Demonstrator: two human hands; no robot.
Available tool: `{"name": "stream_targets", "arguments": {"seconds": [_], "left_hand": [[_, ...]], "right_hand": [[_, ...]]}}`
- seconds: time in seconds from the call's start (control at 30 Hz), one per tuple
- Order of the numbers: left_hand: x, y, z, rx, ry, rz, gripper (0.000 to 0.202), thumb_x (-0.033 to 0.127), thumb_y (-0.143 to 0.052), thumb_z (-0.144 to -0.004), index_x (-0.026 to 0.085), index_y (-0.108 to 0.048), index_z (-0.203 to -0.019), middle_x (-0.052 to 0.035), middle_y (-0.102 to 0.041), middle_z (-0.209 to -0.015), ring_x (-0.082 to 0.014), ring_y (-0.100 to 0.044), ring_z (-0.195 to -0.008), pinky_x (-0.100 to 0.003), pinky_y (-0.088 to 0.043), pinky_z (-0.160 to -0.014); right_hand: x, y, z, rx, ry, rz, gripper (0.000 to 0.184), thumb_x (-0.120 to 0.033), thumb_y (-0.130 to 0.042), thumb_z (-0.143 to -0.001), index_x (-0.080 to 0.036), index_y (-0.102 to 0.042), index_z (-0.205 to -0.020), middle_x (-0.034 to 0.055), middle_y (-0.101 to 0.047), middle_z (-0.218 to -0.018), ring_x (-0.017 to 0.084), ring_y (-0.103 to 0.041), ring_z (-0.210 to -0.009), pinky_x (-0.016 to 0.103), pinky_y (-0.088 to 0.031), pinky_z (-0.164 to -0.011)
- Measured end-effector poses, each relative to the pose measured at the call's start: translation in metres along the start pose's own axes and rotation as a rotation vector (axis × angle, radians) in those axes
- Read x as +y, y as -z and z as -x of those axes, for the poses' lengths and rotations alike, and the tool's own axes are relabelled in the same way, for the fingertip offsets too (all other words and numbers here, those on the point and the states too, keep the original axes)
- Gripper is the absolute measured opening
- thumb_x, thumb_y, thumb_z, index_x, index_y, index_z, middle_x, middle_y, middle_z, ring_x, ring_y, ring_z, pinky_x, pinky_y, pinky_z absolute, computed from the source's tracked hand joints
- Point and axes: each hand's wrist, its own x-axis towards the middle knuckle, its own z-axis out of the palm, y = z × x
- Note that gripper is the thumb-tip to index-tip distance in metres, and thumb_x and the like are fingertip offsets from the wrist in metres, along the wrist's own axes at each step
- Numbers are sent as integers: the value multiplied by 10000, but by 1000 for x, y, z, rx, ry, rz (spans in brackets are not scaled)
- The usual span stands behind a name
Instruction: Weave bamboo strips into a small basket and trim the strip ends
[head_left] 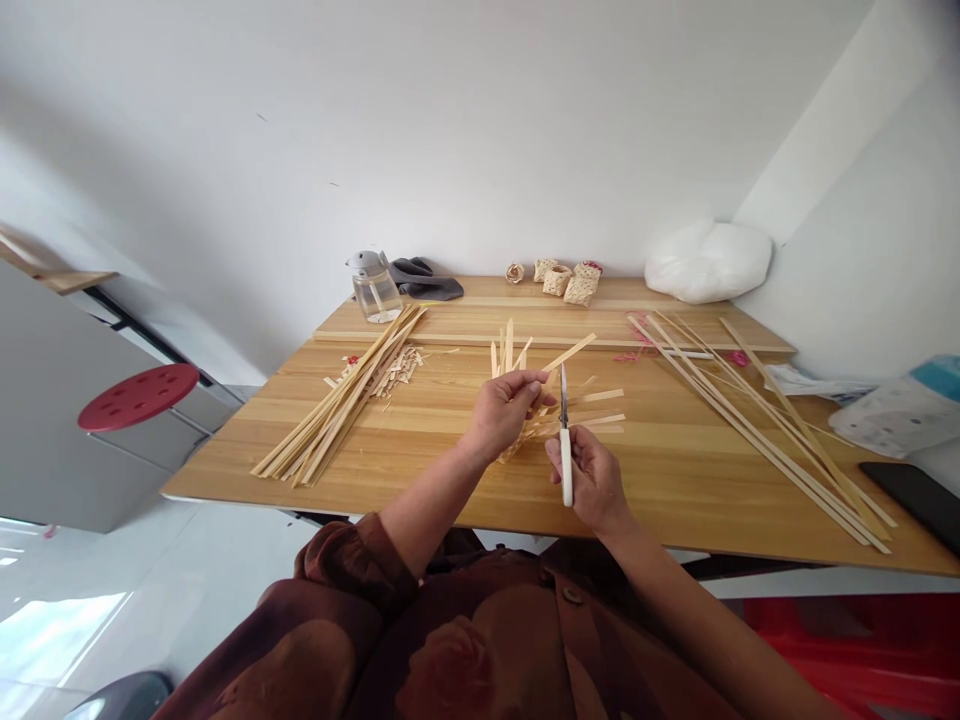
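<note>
A partly woven piece of flat pale strips (531, 430) lies in front of me, its loose ends sticking up and out to the right. Fingers pinched, my left hand (506, 408) grips one of its strips (574, 350), which slants up to the right. My right hand (592, 475) is closed round the white handle of a pair of scissors (565, 460). Their blades point away from me, close to the left fingertips and the pinched strip. Whether the blades are parted I cannot tell. My left hand hides much of the woven piece.
Long strips lie in a bundle (345, 400) at left, beside short offcuts (397, 372), and loosely (765, 430) at right. Small woven baskets (556, 280), a water jug (375, 288) and a white plastic bag (709, 262) stand at the back. A phone (915, 500) lies far right.
</note>
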Motion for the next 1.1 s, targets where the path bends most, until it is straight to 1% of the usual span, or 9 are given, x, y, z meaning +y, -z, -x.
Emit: {"name": "stream_targets", "arguments": {"seconds": [0.2, 0.33, 0.4, 0.5, 0.7, 0.8, 0.9, 1.0, 1.1], "left_hand": [[-2, 0, -1, -28, 3, 40, 284, 340, -753, -784, 144, -775, -988, -59, -781, -795, -101, -632, -675, -230, -463, -642], [-5, 2, -2, -48, -7, 19, 313, 364, -793, -741, 150, -807, -969, -64, -778, -824, -128, -656, -735, -244, -479, -656], [-6, 2, -2, -26, -19, -16, 309, 374, -806, -727, 153, -809, -942, -55, -770, -816, -130, -646, -725, -242, -469, -636], [-4, 1, 1, 29, -92, -98, 259, 371, -799, -744, 154, -789, -884, -34, -745, -774, -108, -601, -666, -235, -454, -619], [-1, -6, 7, 104, -146, -189, 176, 338, -760, -791, 167, -727, -817, -7, -681, -703, -103, -584, -640, -228, -483, -629], [-4, -8, 8, 132, -144, -178, 169, 334, -749, -807, 173, -731, -854, -2, -667, -708, -110, -607, -669, -228, -508, -647], [-7, -9, 7, 130, -122, -163, 231, 342, -730, -827, 173, -774, -979, -1, -659, -710, -111, -608, -656, -225, -513, -614], [-8, -9, 7, 127, -110, -145, 307, 344, -706, -846, 169, -791, -1084, -13, -671, -737, -112, -607, -656, -222, -527, -591], [-7, -9, 8, 138, -111, -128, 328, 339, -708, -843, 172, -796, -1111, -14, -666, -738, -116, -611, -663, -223, -545, -584]], "right_hand": [[1, -1, 1, -26, -35, -119, 420, -613, -680, -888, -236, -533, -777, -46, -509, -644, 119, -481, -536, 266, -399, -516], [3, 0, 2, -33, -20, -130, 400, -595, -675, -905, -237, -536, -794, -48, -507, -633, 126, -495, -536, 271, -387, -518], [5, -1, 3, -46, -2, -156, 375, -572, -675, -916, -237, -541, -815, -48, -516, -644, 129, -505, -546, 273, -395, -527], [6, -2, 5, -48, 1, -185, 327, -533, -672, -932, -235, -559, -859, -42, -545, -684, 131, -527, -572, 275, -422, -554], [2, -7, 6, -24, 7, -113, 310, -521, -661, -918, -238, -550, -855, -27, -560, -713, 147, -549, -602, 291, -465, -586], [-1, -10, 5, -20, 32, -78, 319, -539, -646, -917, -242, -551, -851, -19, -573, -728, 152, -553, -616, 297, -483, -606], [-2, -14, 4, -8, 37, -36, 335, -561, -622, -932, -244, -550, -850, -14, -584, -727, 153, -555, -611, 296, -480, -604], [-1, -17, 1, 12, 18, 18, 365, -595, -601, -947, -245, -551, -856, -17, -585, -681, 157, -553, -594, 290, -459, -581], [-2, -20, -1, 18, 5, 42, 395, -631, -585, -950, -247, -547, -865, -22, -582, -628, 162, -545, -575, 285, -435, -556]]}}
